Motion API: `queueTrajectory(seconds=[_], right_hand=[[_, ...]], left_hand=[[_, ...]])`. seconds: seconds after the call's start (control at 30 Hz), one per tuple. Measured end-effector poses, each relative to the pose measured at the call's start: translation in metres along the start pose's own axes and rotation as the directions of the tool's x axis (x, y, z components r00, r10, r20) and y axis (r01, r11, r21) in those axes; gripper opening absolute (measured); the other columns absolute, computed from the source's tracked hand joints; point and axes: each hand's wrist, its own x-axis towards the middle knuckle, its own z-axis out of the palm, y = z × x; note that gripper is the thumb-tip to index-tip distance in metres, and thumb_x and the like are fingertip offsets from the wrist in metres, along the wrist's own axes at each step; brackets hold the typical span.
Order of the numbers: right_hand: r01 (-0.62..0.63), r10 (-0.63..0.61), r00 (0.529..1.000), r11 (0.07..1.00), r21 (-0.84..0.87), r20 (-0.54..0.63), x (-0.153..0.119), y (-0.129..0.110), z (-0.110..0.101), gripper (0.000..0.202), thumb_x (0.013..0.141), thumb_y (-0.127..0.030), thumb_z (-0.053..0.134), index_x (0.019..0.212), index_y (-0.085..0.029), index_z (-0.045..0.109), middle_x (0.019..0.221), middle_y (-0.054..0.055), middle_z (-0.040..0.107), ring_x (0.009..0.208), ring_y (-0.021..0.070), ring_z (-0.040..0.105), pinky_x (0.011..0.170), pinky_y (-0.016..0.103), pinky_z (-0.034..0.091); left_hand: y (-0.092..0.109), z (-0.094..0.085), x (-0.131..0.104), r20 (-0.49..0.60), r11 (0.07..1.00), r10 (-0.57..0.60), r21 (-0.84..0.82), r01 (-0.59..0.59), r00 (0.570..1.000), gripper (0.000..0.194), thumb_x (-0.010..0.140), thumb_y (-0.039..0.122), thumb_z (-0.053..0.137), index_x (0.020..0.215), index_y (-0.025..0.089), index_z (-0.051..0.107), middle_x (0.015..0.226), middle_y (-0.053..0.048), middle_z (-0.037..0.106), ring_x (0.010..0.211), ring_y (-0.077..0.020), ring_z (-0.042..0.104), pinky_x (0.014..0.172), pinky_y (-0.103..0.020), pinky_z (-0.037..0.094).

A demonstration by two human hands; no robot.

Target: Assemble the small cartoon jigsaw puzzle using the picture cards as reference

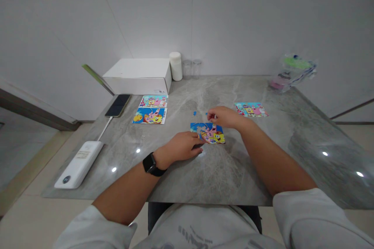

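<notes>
A small cartoon jigsaw puzzle (214, 136) lies flat in front of me, with a grey gap showing in its upper left part. My left hand (184, 146) rests at the puzzle's lower left edge, fingertips on it, thumb apart and fingers stretched out. Over the puzzle's top edge is my right hand (220, 116), its fingers pinched together; whatever is between them is hidden. A loose blue puzzle piece (194, 113) lies beyond the puzzle, and another blue bit (206, 114) shows right beside my right fingertips.
Two cartoon picture cards (154, 101) (149, 116) lie at the left, another card (251, 109) at the right. Behind stand a white box (137, 76), a white bottle (175, 67) and two glasses (196, 69). A phone (118, 105) is cabled to a power bank (79, 165). A plastic bag (292, 73) sits back right.
</notes>
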Motion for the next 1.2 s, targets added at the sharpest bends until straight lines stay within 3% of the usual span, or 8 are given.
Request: queueTrajectory(seconds=[0.17,0.3,0.6,0.73,0.83,0.97,1.2], right_hand=[[-0.064,0.066,0.981,0.998,0.018,-0.181,-0.048,0.005,-0.051,0.021,0.093,-0.019,0.058,0.102,-0.021,0.077,0.103,0.007,0.078,0.089,0.0206,0.069,0.081,0.030,0.048],[-0.099,0.105,0.968,0.994,0.036,-0.226,-0.077,0.000,-0.074,0.019,0.095,-0.023,0.058,0.100,-0.021,0.076,0.099,0.005,0.078,0.086,0.0190,0.068,0.078,0.028,0.047],[-0.158,0.167,0.950,0.986,0.053,-0.263,-0.082,0.004,-0.081,0.021,0.098,-0.029,0.057,0.102,-0.021,0.077,0.092,0.006,0.077,0.084,0.0201,0.068,0.076,0.029,0.047],[-0.166,0.169,0.945,0.986,0.033,-0.280,-0.083,0.008,-0.080,0.021,0.098,-0.031,0.058,0.103,-0.022,0.077,0.094,0.006,0.078,0.086,0.0212,0.069,0.078,0.030,0.048],[-0.172,0.173,0.943,0.985,0.027,-0.286,-0.086,0.009,-0.081,0.020,0.097,-0.033,0.060,0.102,-0.022,0.077,0.095,0.006,0.078,0.086,0.0214,0.069,0.078,0.030,0.048],[-0.199,0.197,0.943,0.980,0.019,-0.268,-0.086,0.010,-0.080,0.020,0.097,-0.033,0.061,0.102,-0.022,0.076,0.098,0.007,0.078,0.086,0.0212,0.069,0.076,0.030,0.047],[-0.229,0.219,0.952,0.973,-0.024,-0.214,-0.082,0.020,-0.075,0.021,0.097,-0.035,0.063,0.105,-0.022,0.076,0.101,0.007,0.079,0.086,0.0206,0.069,0.075,0.030,0.046]], left_hand=[[-0.003,0.003,-0.001,-0.036,0.999,0.020,-0.034,-0.021,0.999,0.039,0.099,0.035,0.063,0.137,0.030,0.070,0.119,-0.008,0.075,0.110,-0.0257,0.071,0.096,-0.037,0.056],[-0.005,0.005,0.000,-0.065,0.998,0.024,-0.062,-0.029,0.998,0.037,0.100,0.036,0.062,0.136,0.031,0.071,0.121,-0.007,0.076,0.110,-0.0247,0.072,0.097,-0.036,0.055],[-0.005,0.003,0.001,-0.075,0.999,0.028,-0.036,-0.031,0.997,0.025,0.101,0.037,0.060,0.116,0.026,0.077,0.109,-0.006,0.077,0.099,-0.0235,0.072,0.088,-0.034,0.054],[-0.009,0.002,0.002,-0.130,0.998,-0.043,-0.046,0.037,0.991,0.022,0.102,0.036,0.058,0.101,0.025,0.076,0.097,-0.005,0.076,0.093,-0.0220,0.070,0.085,-0.033,0.052],[-0.019,0.002,0.003,-0.272,0.984,-0.175,-0.067,0.163,0.946,0.022,0.102,0.034,0.055,0.097,0.023,0.074,0.094,-0.005,0.072,0.089,-0.0207,0.068,0.083,-0.033,0.052],[-0.037,0.003,0.005,-0.450,0.948,-0.311,-0.083,0.308,0.837,0.017,0.098,0.029,0.057,0.106,0.021,0.069,0.097,-0.006,0.068,0.091,-0.0223,0.065,0.086,-0.036,0.053],[-0.048,0.008,0.005,-0.555,0.946,-0.319,-0.141,0.291,0.768,0.017,0.095,0.020,0.055,0.104,0.021,0.070,0.105,-0.007,0.067,0.102,-0.0224,0.066,0.094,-0.037,0.054]])
